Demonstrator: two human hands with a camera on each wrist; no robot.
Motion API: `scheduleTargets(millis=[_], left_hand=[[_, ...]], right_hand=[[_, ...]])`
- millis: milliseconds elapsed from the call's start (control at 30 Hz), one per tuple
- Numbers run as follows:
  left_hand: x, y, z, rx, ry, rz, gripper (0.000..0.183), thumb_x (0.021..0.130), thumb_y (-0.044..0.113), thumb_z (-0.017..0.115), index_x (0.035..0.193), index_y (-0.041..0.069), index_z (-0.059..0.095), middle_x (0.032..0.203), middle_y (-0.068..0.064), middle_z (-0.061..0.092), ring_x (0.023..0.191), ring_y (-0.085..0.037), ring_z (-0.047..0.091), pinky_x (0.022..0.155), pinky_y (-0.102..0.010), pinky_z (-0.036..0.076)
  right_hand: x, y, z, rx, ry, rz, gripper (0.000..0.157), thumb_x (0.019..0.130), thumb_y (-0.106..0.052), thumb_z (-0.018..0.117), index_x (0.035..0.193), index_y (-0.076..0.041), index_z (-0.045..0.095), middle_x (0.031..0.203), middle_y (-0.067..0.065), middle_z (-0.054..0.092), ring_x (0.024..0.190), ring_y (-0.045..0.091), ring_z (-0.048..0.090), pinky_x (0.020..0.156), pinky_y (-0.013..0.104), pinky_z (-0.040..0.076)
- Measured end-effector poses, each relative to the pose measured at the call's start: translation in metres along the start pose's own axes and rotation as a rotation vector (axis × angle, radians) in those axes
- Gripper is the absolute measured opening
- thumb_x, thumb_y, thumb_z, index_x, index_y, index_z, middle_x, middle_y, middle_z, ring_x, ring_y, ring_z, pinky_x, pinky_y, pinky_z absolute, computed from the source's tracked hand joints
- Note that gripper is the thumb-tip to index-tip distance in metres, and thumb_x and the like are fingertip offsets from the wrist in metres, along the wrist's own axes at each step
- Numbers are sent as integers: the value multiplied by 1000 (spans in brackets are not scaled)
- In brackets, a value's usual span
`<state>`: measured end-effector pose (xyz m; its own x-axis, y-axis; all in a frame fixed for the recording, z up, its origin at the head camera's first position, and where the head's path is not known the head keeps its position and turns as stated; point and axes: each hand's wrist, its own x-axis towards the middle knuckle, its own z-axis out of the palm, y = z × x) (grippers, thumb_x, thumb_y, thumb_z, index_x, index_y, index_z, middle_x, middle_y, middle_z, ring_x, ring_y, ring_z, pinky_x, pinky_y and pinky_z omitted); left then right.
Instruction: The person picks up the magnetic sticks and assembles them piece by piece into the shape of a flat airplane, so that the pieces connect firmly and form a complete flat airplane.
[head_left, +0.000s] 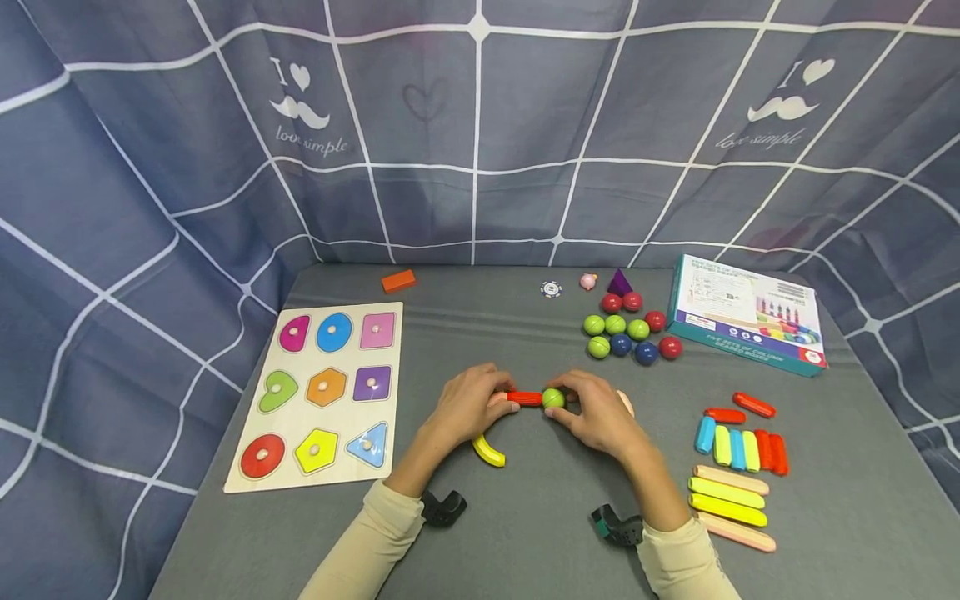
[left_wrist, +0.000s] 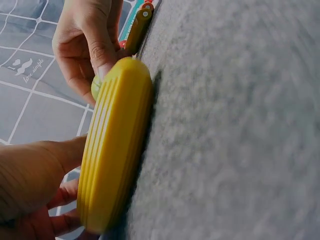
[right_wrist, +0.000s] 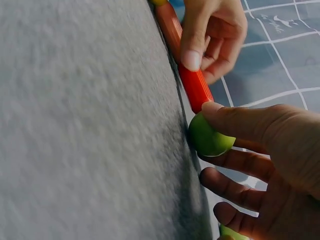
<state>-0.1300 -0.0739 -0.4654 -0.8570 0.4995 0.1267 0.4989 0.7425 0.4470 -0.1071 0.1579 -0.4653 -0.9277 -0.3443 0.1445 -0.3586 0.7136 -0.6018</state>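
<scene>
My left hand [head_left: 471, 406] pinches a short red ribbed stick [head_left: 528, 398] between thumb and fingers. A green ball [head_left: 553, 398] sits at the stick's right end, pinched by my right hand [head_left: 600, 414]. In the right wrist view, the thumb lies over the ball [right_wrist: 210, 136] where it meets the red stick [right_wrist: 195, 87]; a duller orange-red piece [right_wrist: 170, 27] continues beyond the stick. A yellow curved ribbed piece [head_left: 489, 452] lies just below my left hand and fills the left wrist view's foreground [left_wrist: 115, 150]. Behind my right hand, a pale piece [head_left: 626, 402] is mostly hidden.
A wooden shape puzzle board [head_left: 318, 396] lies at left, an orange block [head_left: 398, 281] behind it. Green, blue and red balls [head_left: 621, 344] cluster back right beside a box [head_left: 750, 312]. Coloured sticks [head_left: 729, 500] lie right. A chip [head_left: 551, 289], pig figure [head_left: 588, 282] and purple pyramid [head_left: 619, 283] stand behind.
</scene>
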Motion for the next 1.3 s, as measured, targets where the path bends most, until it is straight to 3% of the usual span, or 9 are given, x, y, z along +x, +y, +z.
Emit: scheduleTargets(millis=[233,400,500,667,867,933,1100,1300], left_hand=[[-1,2,0,-3,-14,51,24,82,41,73,98,24,71,88,9,61,74,-9,47,61,-27,40],[-1,3,0,1,-15,65,21,82,39,73,97,25,71,86,9,61,73,-8,47,61,-26,40],[-1,3,0,-4,-18,71,20,83,39,72,97,25,71,87,9,62,75,-8,48,63,-27,41],[0,3,-1,-4,-27,63,21,83,39,72,99,24,71,88,9,62,75,-9,49,63,-27,41],[1,2,-2,-1,-26,63,21,83,38,72,98,25,70,88,9,61,76,-9,49,63,-27,42],[1,2,-2,-3,-24,66,20,83,38,72,98,25,70,88,9,61,76,-9,50,64,-28,42],[0,3,-2,-1,-31,65,21,83,38,72,99,25,70,90,9,62,78,-9,50,65,-28,43],[0,3,-1,-4,-42,63,21,84,38,72,99,24,71,89,8,62,77,-9,50,65,-28,43]], right_hand=[[2,-8,8,4,-28,-44,33,80,-29,78,108,-14,68,103,-7,63,88,12,57,77,34,47],[-2,4,-16,28,55,-49,35,82,-29,75,111,-10,67,103,1,65,89,18,59,77,38,47],[-13,22,-46,3,153,30,34,85,-25,73,112,-6,66,101,6,66,88,22,59,74,43,45],[-43,58,-102,-120,231,297,35,90,-25,65,117,-2,62,105,16,64,92,32,57,73,50,41],[-79,103,-149,-223,95,621,48,89,-21,63,128,5,48,120,33,49,104,50,45,80,63,35],[-85,114,-156,-223,43,686,50,88,-19,63,128,6,47,121,36,45,104,53,41,80,65,34],[-89,130,-155,-234,-8,715,43,86,-18,64,120,6,52,111,33,51,95,49,45,74,59,38],[-87,126,-151,-242,-3,731,46,89,-25,62,118,8,50,105,31,52,91,47,46,73,57,39]])
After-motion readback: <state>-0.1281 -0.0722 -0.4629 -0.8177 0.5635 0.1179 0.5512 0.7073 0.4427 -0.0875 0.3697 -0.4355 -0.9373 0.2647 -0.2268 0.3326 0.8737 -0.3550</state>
